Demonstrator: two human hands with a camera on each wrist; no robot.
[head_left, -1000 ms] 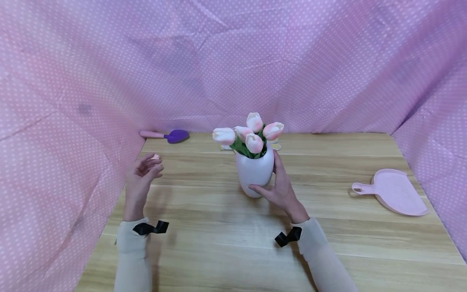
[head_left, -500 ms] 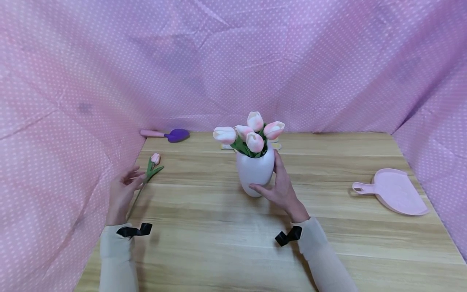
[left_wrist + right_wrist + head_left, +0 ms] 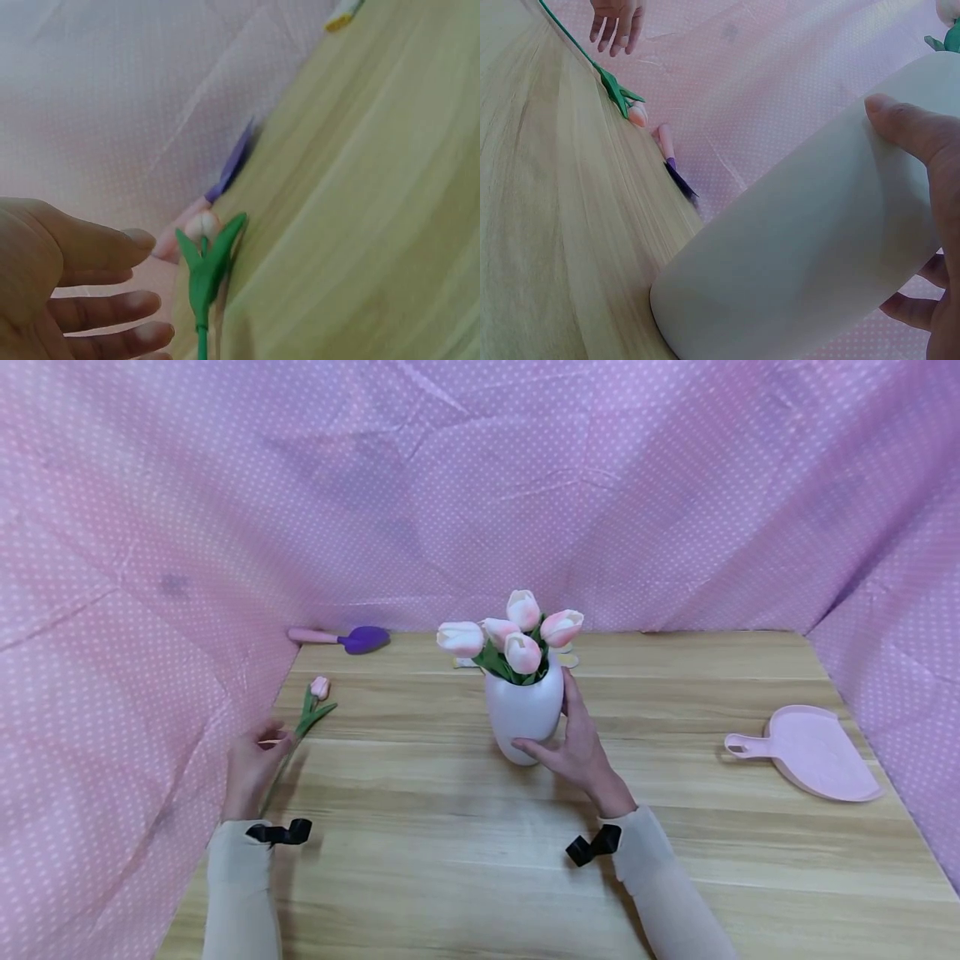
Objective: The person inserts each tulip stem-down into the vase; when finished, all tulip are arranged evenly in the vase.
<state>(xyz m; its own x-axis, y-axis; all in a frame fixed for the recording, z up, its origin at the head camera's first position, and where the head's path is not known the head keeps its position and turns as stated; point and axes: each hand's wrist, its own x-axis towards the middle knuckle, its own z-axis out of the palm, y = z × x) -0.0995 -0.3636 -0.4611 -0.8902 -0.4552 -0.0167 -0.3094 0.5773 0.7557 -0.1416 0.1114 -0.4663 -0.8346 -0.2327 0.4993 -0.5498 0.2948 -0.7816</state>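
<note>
A white vase (image 3: 522, 718) holding several pink-and-white tulips (image 3: 522, 653) stands mid-table. My right hand (image 3: 581, 747) grips it from the right, thumb across the front and fingers round the far side. On the left part of the table lies a single pink tulip (image 3: 204, 289) with green leaves and a long thin stem. Beside that stem is my left hand (image 3: 251, 768), its fingers relaxed and slightly bent. In the left wrist view, a gap shows between these fingertips (image 3: 146, 300) and the stem. From the right wrist view, the left hand (image 3: 617, 22) hangs over the stem.
A small trowel (image 3: 365, 640) with a purple blade and pink handle lies at the back left. To the right is a pink dustpan (image 3: 821, 756). Small white-and-yellow items (image 3: 567, 660) show behind the vase. Pink dotted cloth (image 3: 480, 485) walls the wooden table (image 3: 420, 860).
My left hand has moved left and toward me, uncovering the single tulip it hid before, and then settled a little lower beside the stem. The right hand and the vase have stayed put.
</note>
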